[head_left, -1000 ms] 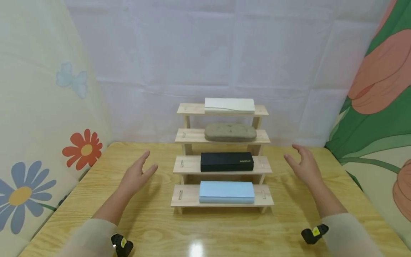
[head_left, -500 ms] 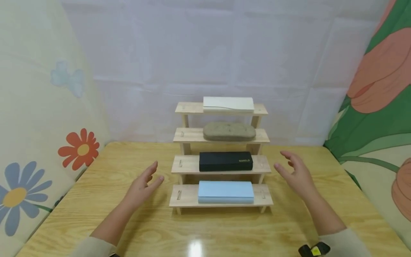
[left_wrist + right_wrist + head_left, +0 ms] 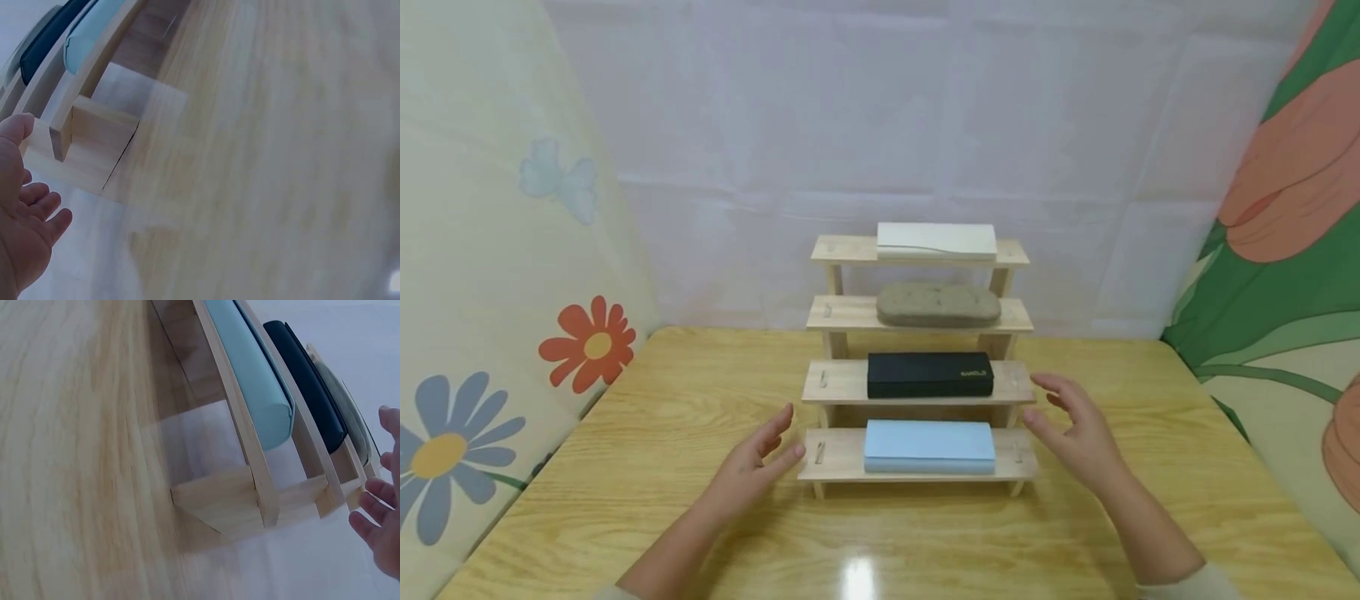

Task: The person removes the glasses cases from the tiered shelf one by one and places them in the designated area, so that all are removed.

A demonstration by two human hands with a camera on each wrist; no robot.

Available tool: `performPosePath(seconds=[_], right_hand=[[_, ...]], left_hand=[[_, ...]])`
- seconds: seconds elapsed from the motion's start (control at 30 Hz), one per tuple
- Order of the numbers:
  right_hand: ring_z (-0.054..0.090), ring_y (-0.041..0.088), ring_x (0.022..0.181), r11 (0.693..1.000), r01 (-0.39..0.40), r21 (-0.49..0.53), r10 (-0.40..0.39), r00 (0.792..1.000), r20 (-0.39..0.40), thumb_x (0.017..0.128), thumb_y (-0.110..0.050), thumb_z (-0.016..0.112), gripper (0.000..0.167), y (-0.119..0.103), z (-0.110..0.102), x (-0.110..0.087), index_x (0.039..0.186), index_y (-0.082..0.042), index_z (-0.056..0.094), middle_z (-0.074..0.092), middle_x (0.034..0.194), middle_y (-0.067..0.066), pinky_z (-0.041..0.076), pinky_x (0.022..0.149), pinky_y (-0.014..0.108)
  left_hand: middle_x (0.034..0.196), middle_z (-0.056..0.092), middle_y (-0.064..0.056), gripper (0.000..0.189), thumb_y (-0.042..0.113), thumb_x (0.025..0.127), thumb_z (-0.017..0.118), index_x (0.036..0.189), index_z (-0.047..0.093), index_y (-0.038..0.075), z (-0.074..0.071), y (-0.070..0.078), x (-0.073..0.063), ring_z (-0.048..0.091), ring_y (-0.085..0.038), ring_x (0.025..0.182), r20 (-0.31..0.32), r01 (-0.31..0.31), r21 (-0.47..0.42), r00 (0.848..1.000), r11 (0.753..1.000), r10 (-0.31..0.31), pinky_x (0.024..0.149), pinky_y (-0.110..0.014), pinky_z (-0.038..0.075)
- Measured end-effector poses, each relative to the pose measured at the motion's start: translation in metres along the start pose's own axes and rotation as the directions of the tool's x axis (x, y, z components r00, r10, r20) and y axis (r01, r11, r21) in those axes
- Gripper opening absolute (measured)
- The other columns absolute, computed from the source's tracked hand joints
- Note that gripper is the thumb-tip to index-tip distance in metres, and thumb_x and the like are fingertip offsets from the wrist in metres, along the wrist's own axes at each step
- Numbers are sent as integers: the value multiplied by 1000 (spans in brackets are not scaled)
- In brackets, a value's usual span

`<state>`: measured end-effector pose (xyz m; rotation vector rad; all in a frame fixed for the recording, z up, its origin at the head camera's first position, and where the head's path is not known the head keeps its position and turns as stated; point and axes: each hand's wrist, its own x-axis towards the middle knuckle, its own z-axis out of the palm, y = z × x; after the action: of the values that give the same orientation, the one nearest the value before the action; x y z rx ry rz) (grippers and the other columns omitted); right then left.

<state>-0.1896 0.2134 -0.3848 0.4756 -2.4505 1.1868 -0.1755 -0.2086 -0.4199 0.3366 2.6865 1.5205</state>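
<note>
A four-step wooden display stand [image 3: 842, 383] bears one case per step. From top to bottom these are a white glasses case [image 3: 936, 240], a grey-brown rounded case [image 3: 938, 305], a black case [image 3: 929, 375] with gold lettering, and a light blue case [image 3: 929, 447]. My left hand [image 3: 752, 467] is beside the stand's lower left end, fingers loosely extended and holding nothing. Near the right end of the lower steps is my right hand [image 3: 1078, 437], thumb and fingers apart, also holding nothing. In the right wrist view a narrow gap separates the fingers [image 3: 369, 528] from the stand.
The stand stands on a wood-grain table [image 3: 940, 542]. Behind it hangs a white cloth [image 3: 880, 125]. A flowered cloth [image 3: 475, 250] borders the left side, and a green and pink tulip cloth [image 3: 1285, 275] the right.
Both hands have moved inward and closer to the stand, the left one rightward and lower, the right one leftward and lower. The cases keep their places on the steps.
</note>
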Motion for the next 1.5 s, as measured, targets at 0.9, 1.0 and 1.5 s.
performPosePath(seconds=[0.9, 1.0, 1.5], right_hand=[[54, 6, 114, 986, 152, 69, -159, 982, 99, 80, -7, 78, 44, -6, 40, -16, 120, 0, 62, 65, 122, 12, 51, 97, 27], [57, 14, 115, 990, 131, 61, -138, 983, 122, 79, -9, 79, 45, -8, 44, -17, 120, -1, 63, 65, 124, 11, 53, 99, 37], [59, 34, 116, 994, 90, 65, -103, 967, 235, 78, -20, 82, 47, -11, 58, -10, 121, -9, 65, 62, 129, 15, 51, 98, 46]], left_hand=[[150, 42, -22, 62, 12, 92, 68, 144, 40, -8, 38, 0, -20, 53, -41, 128, -143, 27, -191, 988, 981, -55, 101, -32, 51], [145, 48, -22, 57, 10, 92, 68, 140, 45, -8, 39, 0, -22, 56, -39, 124, -185, 7, -160, 982, 987, -37, 99, -33, 52], [141, 54, -15, 53, 14, 90, 71, 137, 53, -3, 44, -3, -23, 58, -34, 123, -227, 50, -114, 971, 992, -75, 98, -28, 53]])
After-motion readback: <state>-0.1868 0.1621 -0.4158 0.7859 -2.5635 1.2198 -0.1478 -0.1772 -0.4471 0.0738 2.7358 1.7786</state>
